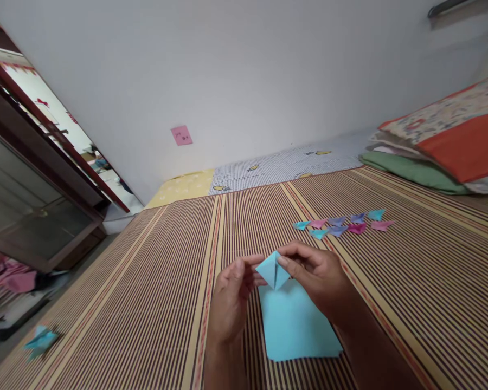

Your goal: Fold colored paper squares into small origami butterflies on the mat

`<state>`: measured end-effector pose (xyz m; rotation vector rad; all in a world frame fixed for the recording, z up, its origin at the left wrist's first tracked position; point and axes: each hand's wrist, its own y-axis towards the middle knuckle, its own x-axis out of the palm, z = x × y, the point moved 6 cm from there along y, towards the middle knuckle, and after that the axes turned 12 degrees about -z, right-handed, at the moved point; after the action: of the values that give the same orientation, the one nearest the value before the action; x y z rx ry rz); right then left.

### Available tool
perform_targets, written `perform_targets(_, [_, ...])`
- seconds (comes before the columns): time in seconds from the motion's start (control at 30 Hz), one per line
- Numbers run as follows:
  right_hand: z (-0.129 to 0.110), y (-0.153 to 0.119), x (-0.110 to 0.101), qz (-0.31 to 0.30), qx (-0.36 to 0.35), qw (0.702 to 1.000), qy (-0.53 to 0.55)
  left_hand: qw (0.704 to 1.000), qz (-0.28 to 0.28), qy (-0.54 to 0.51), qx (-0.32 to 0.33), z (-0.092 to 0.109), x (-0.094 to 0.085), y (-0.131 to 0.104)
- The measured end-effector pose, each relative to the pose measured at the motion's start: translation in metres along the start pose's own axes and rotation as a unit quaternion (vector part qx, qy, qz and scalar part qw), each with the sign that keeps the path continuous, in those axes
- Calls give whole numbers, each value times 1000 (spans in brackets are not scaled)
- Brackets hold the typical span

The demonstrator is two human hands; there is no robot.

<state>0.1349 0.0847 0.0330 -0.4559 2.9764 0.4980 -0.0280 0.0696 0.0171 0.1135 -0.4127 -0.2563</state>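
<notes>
A small light-blue paper folded into a diamond, with a crease down its middle, is held up in the centre of the head view. My right hand pinches its upper right edge between thumb and fingers. At its left corner is my left hand, fingers stretched out behind the corner and thumb apart. Whether those fingers touch the paper I cannot tell. Just below lies a stack of light-blue square paper, its upper part partly covered by my right hand and the folded piece.
Several small folded paper shapes in blue, pink and purple lie beyond my right hand on the striped mat. A crumpled blue paper piece sits near the left edge. Folded bedding is piled far right. A pink note is on the wall.
</notes>
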Motion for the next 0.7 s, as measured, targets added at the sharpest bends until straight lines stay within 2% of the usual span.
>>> perform_targets(0.1, [6, 1, 5, -2, 16, 999, 28, 997, -30, 75, -20, 2, 3, -3])
perform_targets(0.27, [4, 1, 12, -10, 18, 999, 43, 992, -42, 118, -22, -4, 7, 0])
perform_targets(0.53, [1, 1, 12, -24, 4, 999, 20, 985, 25, 168, -4, 2, 2, -3])
perform_targets(0.7, [-3, 2, 14, -27, -3, 1000, 11, 976, 33, 215, 1, 3, 7, -4])
